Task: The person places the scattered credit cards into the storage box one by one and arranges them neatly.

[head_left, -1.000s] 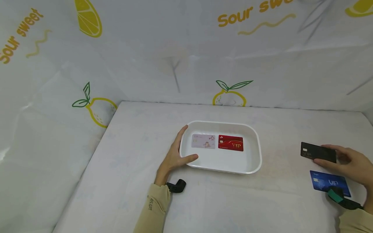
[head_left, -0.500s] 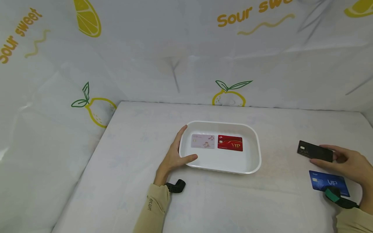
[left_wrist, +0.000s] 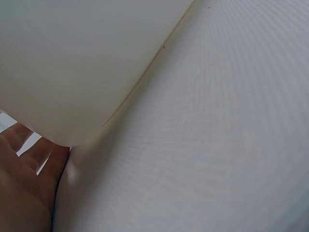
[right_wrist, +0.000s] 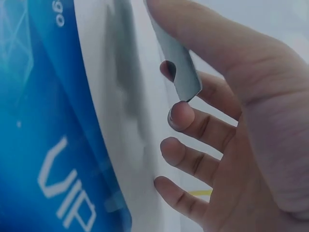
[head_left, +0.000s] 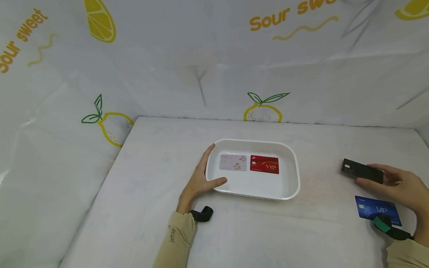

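At the lower right of the head view, a blue card (head_left: 378, 211) marked VIP is seen lying flat on the white table (head_left: 140, 208), just below the right hand (head_left: 400, 188). In the right wrist view the same blue card (right_wrist: 43, 145) fills the left of the frame. A black card (head_left: 362, 171) is pinched between the thumb and fingers of the right hand and is held above the table at the right edge of the frame; its edge (right_wrist: 178, 67) is seen in the right wrist view under the thumb, with the remaining fingers (right_wrist: 186, 157) spread loosely.

Nearer the centre, the left hand (head_left: 201, 178) is rested against the left end of a white tray (head_left: 291, 186), the thumb laid on the near rim and the fingers straight along the side.

Inside the tray, a pale pink card (head_left: 233, 162) and a red card (head_left: 264, 165) are laid side by side, close together.
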Tool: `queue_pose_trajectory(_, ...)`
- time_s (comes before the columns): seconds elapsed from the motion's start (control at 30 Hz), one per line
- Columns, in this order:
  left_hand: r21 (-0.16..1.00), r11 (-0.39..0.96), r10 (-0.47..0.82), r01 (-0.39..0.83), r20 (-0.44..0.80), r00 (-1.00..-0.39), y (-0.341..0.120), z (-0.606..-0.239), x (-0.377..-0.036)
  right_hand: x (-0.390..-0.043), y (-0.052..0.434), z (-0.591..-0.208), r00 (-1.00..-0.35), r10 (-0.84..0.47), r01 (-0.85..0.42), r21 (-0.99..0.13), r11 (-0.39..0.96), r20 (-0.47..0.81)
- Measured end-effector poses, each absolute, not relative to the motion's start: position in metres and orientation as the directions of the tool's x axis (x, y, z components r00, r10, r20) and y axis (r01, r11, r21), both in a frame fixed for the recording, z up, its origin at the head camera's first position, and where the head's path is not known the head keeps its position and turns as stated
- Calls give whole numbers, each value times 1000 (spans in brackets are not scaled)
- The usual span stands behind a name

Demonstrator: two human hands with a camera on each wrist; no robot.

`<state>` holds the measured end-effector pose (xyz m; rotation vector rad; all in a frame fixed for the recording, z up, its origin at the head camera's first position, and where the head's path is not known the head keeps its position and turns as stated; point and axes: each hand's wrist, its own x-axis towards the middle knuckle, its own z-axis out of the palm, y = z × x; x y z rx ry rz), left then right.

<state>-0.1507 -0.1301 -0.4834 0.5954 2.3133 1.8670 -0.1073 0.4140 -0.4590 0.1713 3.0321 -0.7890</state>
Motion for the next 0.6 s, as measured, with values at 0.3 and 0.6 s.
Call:
queue_pose_trajectory(0.3, 955, 186, 359, 232, 154, -921, -129, -484, -151, -110, 411, -459, -995, 95, 65, -481, 874, 39)
queue_pose_trajectory(0.6, 954, 193, 353, 231, 152, -923, -129, -483, -150, -110, 397, -444, -992, 61, -3, -519, 855, 107)
